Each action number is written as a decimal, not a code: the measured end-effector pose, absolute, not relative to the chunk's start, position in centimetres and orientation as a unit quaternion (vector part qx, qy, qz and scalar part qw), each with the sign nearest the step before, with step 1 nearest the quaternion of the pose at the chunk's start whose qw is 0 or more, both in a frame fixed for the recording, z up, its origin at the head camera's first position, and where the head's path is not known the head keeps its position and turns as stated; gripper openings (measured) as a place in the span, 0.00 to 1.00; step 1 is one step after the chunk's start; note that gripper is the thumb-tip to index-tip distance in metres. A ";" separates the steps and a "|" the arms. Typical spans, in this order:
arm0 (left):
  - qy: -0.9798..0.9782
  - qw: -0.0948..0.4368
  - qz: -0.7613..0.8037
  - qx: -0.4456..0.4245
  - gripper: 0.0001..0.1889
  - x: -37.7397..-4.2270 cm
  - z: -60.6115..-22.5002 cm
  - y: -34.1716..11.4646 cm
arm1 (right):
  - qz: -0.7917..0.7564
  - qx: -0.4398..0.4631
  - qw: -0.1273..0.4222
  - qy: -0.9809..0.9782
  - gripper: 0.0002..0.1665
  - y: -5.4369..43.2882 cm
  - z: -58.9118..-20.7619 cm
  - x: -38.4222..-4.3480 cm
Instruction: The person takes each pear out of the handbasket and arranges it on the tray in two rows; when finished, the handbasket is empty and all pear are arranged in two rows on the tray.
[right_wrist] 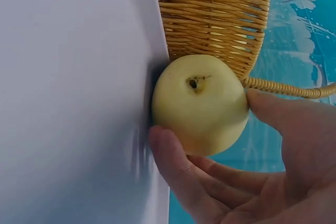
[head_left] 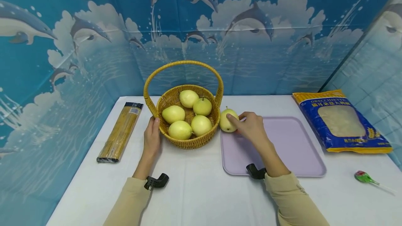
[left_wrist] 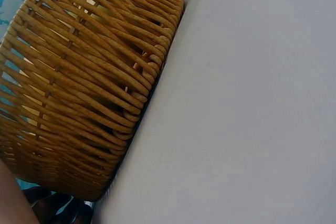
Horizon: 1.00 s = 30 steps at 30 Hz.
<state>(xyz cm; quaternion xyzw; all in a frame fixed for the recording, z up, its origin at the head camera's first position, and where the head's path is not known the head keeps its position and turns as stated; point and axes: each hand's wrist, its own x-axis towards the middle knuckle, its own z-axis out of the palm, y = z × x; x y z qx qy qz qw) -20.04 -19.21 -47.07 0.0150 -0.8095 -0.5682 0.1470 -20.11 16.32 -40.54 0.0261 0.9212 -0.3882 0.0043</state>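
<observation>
A yellow-green pear is at the far left corner of the lilac tray, close beside the wicker basket. My right hand holds it between thumb and fingers. In the right wrist view the pear shows its dark hollow end, with the thumb on one side and fingers on the other. The basket has a tall arched handle and holds several pears. My left hand rests against the basket's left side. The left wrist view shows the woven wall; the fingers are mostly hidden there.
A long pack of noodles lies left of the basket. At the right are a blue and yellow pasta bag and a lollipop. A dolphin-print curtain stands behind the white table.
</observation>
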 end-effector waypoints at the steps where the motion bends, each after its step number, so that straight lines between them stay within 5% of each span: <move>1: -0.810 0.147 -0.568 0.015 0.27 -20.0 -47.1 -19.2 | -0.389 0.024 0.005 0.921 0.43 16.3 -40.5 -20.1; 12: -0.811 0.148 -0.566 0.016 0.27 -20.2 -47.2 -19.2 | -0.374 0.015 -0.068 0.925 0.41 16.0 -39.2 -19.6; 20: -0.809 0.153 -0.567 0.015 0.27 -20.2 -47.4 -19.3 | -0.442 -0.049 -0.157 0.882 0.29 14.5 -38.1 -19.1; 30: -0.810 0.154 -0.566 0.015 0.26 -20.2 -47.3 -19.2 | -0.489 -0.103 -0.162 0.851 0.24 11.8 -38.0 -18.0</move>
